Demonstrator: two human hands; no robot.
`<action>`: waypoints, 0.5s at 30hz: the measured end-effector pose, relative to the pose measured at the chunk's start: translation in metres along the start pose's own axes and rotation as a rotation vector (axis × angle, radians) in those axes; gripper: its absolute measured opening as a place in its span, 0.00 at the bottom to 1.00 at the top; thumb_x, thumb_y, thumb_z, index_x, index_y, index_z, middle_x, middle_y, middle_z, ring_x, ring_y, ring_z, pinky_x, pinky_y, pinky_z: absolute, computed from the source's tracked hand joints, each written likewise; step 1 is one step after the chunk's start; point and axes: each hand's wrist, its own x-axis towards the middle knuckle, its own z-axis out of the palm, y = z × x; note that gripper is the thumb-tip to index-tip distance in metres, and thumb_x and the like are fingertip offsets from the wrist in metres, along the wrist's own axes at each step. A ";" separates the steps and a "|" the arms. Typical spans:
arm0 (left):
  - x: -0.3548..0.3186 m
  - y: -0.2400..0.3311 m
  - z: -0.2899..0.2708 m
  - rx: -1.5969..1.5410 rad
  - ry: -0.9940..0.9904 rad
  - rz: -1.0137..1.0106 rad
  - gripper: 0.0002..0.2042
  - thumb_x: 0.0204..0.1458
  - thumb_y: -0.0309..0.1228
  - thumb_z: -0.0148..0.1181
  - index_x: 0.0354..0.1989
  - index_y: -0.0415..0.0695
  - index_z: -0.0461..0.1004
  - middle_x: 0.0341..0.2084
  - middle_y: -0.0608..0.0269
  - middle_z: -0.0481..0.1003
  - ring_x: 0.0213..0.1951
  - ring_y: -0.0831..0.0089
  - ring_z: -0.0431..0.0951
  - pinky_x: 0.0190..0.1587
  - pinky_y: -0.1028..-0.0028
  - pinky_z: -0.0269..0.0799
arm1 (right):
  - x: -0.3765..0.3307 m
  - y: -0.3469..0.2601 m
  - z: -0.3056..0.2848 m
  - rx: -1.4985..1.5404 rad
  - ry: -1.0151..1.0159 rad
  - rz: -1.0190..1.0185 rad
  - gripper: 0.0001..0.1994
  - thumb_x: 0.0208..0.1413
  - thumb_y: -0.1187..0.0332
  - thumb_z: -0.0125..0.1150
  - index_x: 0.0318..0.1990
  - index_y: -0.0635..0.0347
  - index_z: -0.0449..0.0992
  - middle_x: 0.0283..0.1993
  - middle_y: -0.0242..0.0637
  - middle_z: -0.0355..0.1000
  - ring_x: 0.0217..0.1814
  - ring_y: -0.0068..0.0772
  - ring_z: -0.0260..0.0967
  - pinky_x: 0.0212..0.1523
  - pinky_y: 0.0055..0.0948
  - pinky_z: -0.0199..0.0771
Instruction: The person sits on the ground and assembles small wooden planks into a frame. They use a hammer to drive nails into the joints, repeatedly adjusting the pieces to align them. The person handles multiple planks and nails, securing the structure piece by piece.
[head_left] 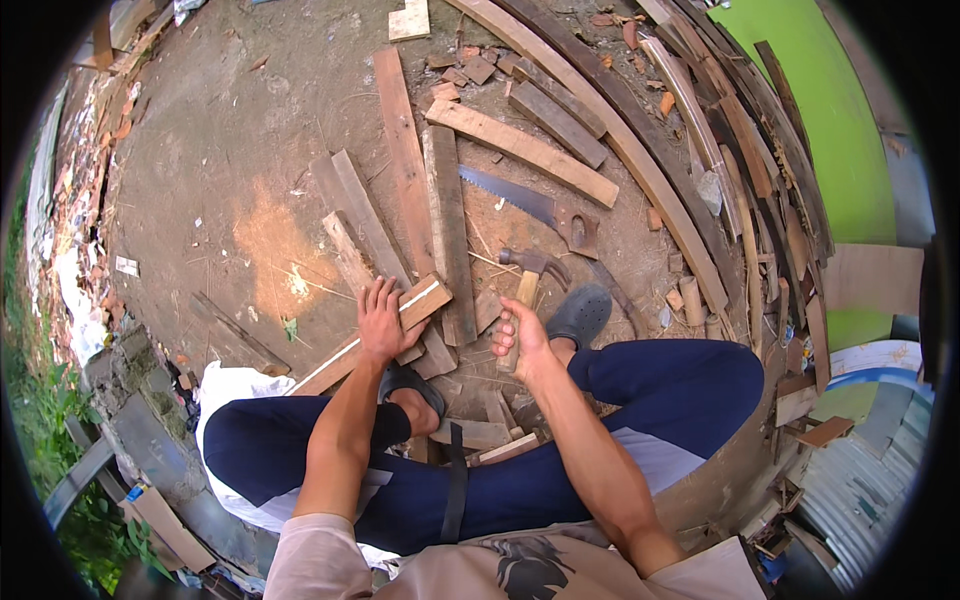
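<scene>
My left hand [382, 320] grips a wooden plank [425, 298] that has a thin white strip along its upper face. The plank slants from beside my left knee up to the right, its far end lying over other boards. In my right hand [522, 340] is a claw hammer [528, 290], held by its wooden handle. Its dark metal head points away from me, above the ground and to the right of the plank's end. No nail can be made out on the plank. A handsaw [510, 197] with a wooden handle lies on the ground beyond the hammer.
Loose boards [400, 150] lie on the dirt ahead, near a patch of sawdust [275, 245]. Long timbers [640, 160] are heaped along the right, before a green panel [800, 110]. My clog-shod feet [580, 315] stand either side of wood offcuts. Concrete blocks [150, 430] stand at left.
</scene>
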 end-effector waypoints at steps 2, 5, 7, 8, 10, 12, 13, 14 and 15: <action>-0.001 -0.002 -0.001 -0.030 -0.030 -0.002 0.38 0.44 0.56 0.69 0.56 0.41 0.68 0.63 0.53 0.67 0.70 0.51 0.59 0.72 0.46 0.45 | 0.008 0.012 0.001 -0.110 -0.039 0.103 0.13 0.59 0.59 0.62 0.33 0.48 0.62 0.17 0.21 0.56 0.13 0.18 0.51 0.16 0.25 0.54; 0.002 -0.003 -0.003 -0.071 -0.051 -0.010 0.37 0.44 0.55 0.69 0.56 0.41 0.68 0.63 0.53 0.67 0.70 0.50 0.59 0.71 0.44 0.45 | 0.012 0.016 0.001 -0.357 -0.134 0.298 0.13 0.58 0.60 0.63 0.32 0.48 0.63 0.16 0.21 0.55 0.13 0.19 0.51 0.15 0.25 0.54; 0.004 -0.004 -0.005 -0.092 -0.068 -0.021 0.37 0.44 0.54 0.69 0.56 0.40 0.68 0.64 0.53 0.66 0.70 0.50 0.58 0.71 0.44 0.44 | 0.013 0.010 0.001 -0.298 -0.115 0.254 0.12 0.58 0.60 0.62 0.32 0.48 0.63 0.16 0.21 0.55 0.12 0.18 0.51 0.15 0.25 0.54; 0.004 -0.004 -0.006 -0.098 -0.082 -0.029 0.37 0.44 0.54 0.69 0.56 0.40 0.68 0.64 0.53 0.66 0.70 0.50 0.58 0.71 0.44 0.44 | 0.013 0.006 0.001 -0.280 -0.027 0.250 0.12 0.58 0.60 0.62 0.32 0.49 0.64 0.15 0.20 0.55 0.12 0.18 0.52 0.15 0.24 0.54; 0.004 -0.005 -0.007 -0.100 -0.092 -0.038 0.36 0.45 0.54 0.69 0.56 0.40 0.68 0.64 0.54 0.66 0.70 0.49 0.58 0.72 0.44 0.44 | 0.015 -0.001 0.003 -0.165 -0.055 0.147 0.10 0.60 0.63 0.60 0.31 0.48 0.63 0.14 0.20 0.55 0.10 0.17 0.51 0.12 0.24 0.53; 0.004 -0.005 -0.007 -0.097 -0.103 -0.028 0.36 0.45 0.54 0.69 0.56 0.39 0.68 0.65 0.54 0.66 0.71 0.49 0.57 0.72 0.44 0.43 | 0.018 -0.007 0.005 -0.088 -0.083 0.095 0.10 0.60 0.63 0.59 0.31 0.48 0.64 0.14 0.20 0.55 0.10 0.17 0.51 0.12 0.24 0.53; 0.004 -0.006 -0.007 -0.093 -0.086 -0.031 0.36 0.45 0.54 0.68 0.56 0.39 0.68 0.65 0.54 0.65 0.71 0.49 0.56 0.72 0.44 0.43 | 0.018 -0.011 0.005 -0.259 -0.119 0.215 0.10 0.61 0.63 0.59 0.31 0.48 0.64 0.14 0.20 0.55 0.11 0.16 0.51 0.13 0.24 0.54; 0.003 -0.006 -0.007 -0.090 -0.081 -0.029 0.37 0.46 0.54 0.68 0.56 0.39 0.68 0.66 0.55 0.65 0.71 0.49 0.56 0.72 0.44 0.43 | 0.018 -0.012 0.007 -0.324 -0.070 0.273 0.10 0.61 0.63 0.59 0.31 0.48 0.64 0.14 0.20 0.55 0.11 0.16 0.52 0.13 0.24 0.54; 0.003 -0.006 -0.006 -0.091 -0.054 -0.033 0.37 0.46 0.55 0.67 0.57 0.39 0.68 0.66 0.55 0.64 0.72 0.49 0.55 0.72 0.44 0.43 | 0.018 -0.015 0.007 -0.385 -0.063 0.320 0.10 0.61 0.63 0.59 0.31 0.48 0.64 0.14 0.20 0.55 0.11 0.16 0.52 0.13 0.24 0.54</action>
